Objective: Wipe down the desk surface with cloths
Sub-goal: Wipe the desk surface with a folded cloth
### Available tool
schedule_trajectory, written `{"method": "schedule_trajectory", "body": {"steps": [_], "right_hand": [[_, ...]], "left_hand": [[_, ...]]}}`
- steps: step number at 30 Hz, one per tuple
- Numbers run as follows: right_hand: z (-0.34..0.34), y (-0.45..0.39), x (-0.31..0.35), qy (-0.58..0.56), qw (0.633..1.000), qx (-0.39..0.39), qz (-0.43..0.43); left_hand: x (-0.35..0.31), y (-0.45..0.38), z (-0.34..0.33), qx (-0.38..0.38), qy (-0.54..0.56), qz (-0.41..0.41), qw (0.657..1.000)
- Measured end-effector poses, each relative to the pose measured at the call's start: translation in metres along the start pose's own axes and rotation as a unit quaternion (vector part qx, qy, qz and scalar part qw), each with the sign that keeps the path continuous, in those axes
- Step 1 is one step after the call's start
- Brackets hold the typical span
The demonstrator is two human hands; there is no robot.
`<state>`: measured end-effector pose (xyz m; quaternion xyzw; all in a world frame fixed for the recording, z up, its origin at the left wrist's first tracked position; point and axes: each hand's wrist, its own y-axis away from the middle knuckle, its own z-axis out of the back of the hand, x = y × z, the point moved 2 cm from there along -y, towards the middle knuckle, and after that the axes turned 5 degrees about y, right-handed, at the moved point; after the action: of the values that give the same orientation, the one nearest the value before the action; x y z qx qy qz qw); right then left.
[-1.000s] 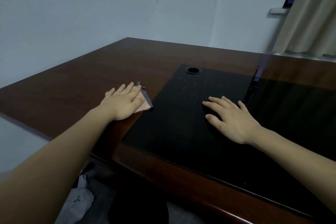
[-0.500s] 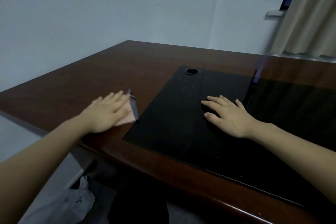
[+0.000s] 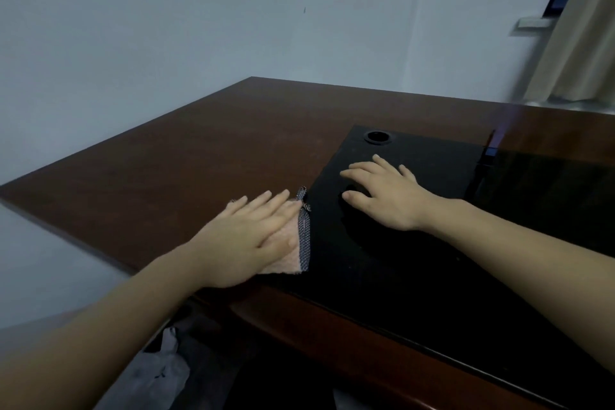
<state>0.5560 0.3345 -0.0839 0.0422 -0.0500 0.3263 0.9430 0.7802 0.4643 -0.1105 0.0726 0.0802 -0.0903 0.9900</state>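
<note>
Cloth [image 3: 293, 246] flat under my left hand [image 3: 246, 240] for pressure, fingers straight, near the desk [image 3: 186, 176] front edge; right hand [image 3: 382, 196] open, bracing.

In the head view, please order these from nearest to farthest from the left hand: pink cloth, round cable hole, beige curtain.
1. Pink cloth with grey edge, directly under the left hand.
2. Round black cable hole, on the dark desk panel, farther ahead and right.
3. Beige curtain, far right, beyond the desk.
</note>
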Motion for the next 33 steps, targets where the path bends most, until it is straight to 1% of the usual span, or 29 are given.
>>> {"method": "schedule_trajectory", "body": {"steps": [2,6,9,12,14,16,18,20,22,26,30,33], "right_hand": [[0.0,-0.016,0.016,-0.009,1.0,0.003,0.017],[-0.012,-0.034,0.037,-0.032,0.999,0.016,0.024],[-0.024,-0.034,0.037,-0.014,0.999,0.02,0.021],[-0.027,-0.032,0.034,-0.004,1.0,0.019,0.021],[-0.026,-0.032,0.034,0.001,1.0,0.022,0.021],[-0.026,-0.032,0.035,0.002,1.0,0.021,0.021],[-0.027,-0.032,0.034,0.004,1.0,0.022,0.018],[-0.027,-0.032,0.033,0.004,1.0,0.02,0.019],[-0.026,-0.032,0.034,0.007,1.0,0.019,0.019],[-0.027,-0.031,0.035,0.01,1.0,0.014,0.019],[-0.028,-0.03,0.035,0.007,1.0,0.008,0.02],[-0.028,-0.031,0.035,0.008,1.0,0.01,0.018]], "left_hand": [[0.025,0.004,0.005,0.007,0.005,0.032,0.999],[0.082,-0.02,0.02,-0.007,-0.009,0.17,0.985],[0.099,-0.048,0.025,-0.028,-0.01,0.211,0.977],[0.094,-0.066,0.028,-0.027,-0.003,0.212,0.977],[0.083,-0.066,0.028,-0.019,-0.002,0.195,0.981],[0.067,-0.055,0.026,-0.012,-0.002,0.158,0.987],[0.046,-0.036,0.018,-0.006,-0.01,0.105,0.994],[0.028,-0.011,0.009,-0.015,-0.014,0.063,0.998],[0.019,0.009,0.003,-0.025,-0.006,0.043,0.999],[0.036,0.014,0.008,-0.015,-0.008,0.068,0.998],[0.084,-0.009,0.023,-0.002,-0.014,0.179,0.984],[0.093,-0.023,0.024,-0.019,0.001,0.215,0.976]]}}
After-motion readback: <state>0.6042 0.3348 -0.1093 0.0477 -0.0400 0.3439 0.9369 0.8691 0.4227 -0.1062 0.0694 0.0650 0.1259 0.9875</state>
